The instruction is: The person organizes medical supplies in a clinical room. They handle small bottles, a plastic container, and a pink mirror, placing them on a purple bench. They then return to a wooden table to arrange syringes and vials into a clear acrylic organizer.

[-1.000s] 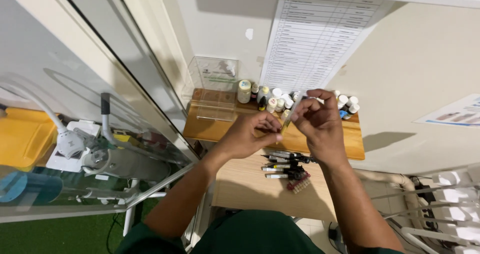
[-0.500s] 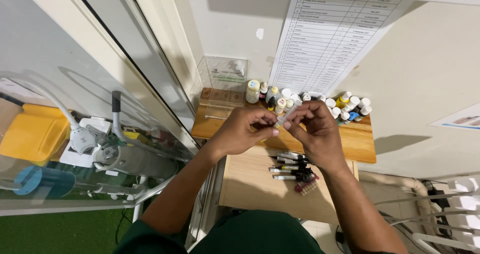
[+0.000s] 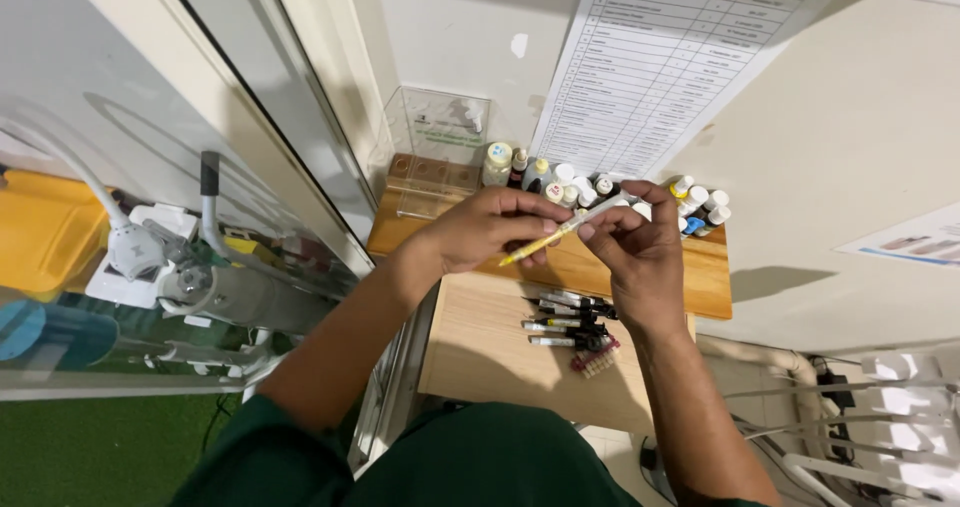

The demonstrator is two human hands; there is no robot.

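Syringe (image 3: 565, 229), slim, yellow toward its lower tip and pale toward the upper end, held aslant between both hands above the wooden shelf (image 3: 700, 277), in front of the row of small bottles (image 3: 600, 185). Left hand (image 3: 480, 229) curled round the yellow end, thumb and forefinger pressed together on the barrel, remaining fingers folded beneath. Right hand (image 3: 640, 252) at the pale end, fingertips pinching the tip, perhaps a cap or nozzle, though too small to tell which.

Best done with the left grip kept firm and motionless, all turning or pulling left to the right fingertips. Better to work along the line of the barrel than across it, so as not to bend the thin tip. Wise to keep the work over the lower wooden table (image 3: 480, 342), so that any small part let slip lands near the dark syringes (image 3: 565, 317) rather than on the floor. Worth keeping elbows clear of the bottles and of the clear plastic box (image 3: 440, 147) by the wall. Printed list (image 3: 660, 57) on the wall and pale equipment behind the glass (image 3: 160, 257) well apart from the hands.
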